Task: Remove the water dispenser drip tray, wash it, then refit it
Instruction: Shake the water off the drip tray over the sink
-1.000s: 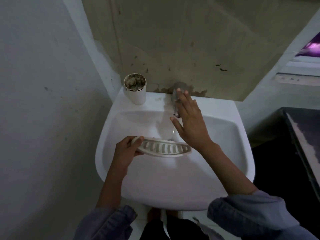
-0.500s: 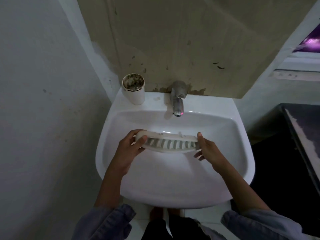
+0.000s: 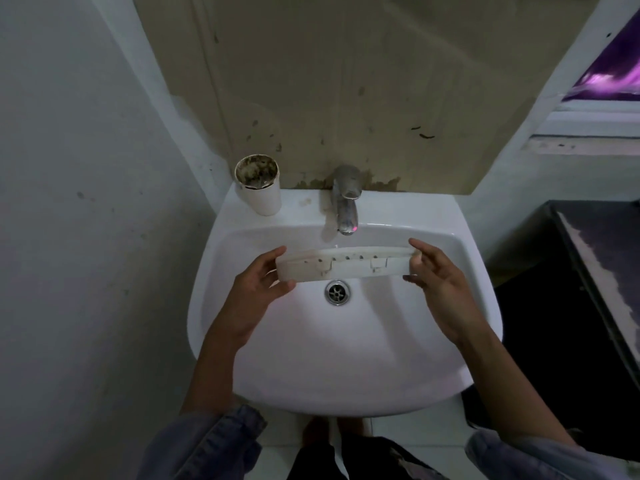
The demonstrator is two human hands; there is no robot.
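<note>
I hold the white drip tray [image 3: 346, 266] by both ends over the white sink [image 3: 346, 358], just below the metal tap [image 3: 344, 202]. My left hand [image 3: 258, 289] grips its left end and my right hand [image 3: 438, 282] grips its right end. The tray is tipped on edge, so its plain side wall with two small clips faces me and its slots show only as a row of dark notches along the top. The drain [image 3: 337, 292] lies right beneath it. No water stream is visible from the tap.
A white cup with a dirty inside [image 3: 259, 187] stands on the sink's back left corner. A grey wall closes in on the left. A dark counter [image 3: 595, 271] runs along the right. The stained wall rises behind the tap.
My right hand left the tap and took the tray's right end. The tray has been tipped from slotted face up onto its edge and lifted slightly towards the tap.
</note>
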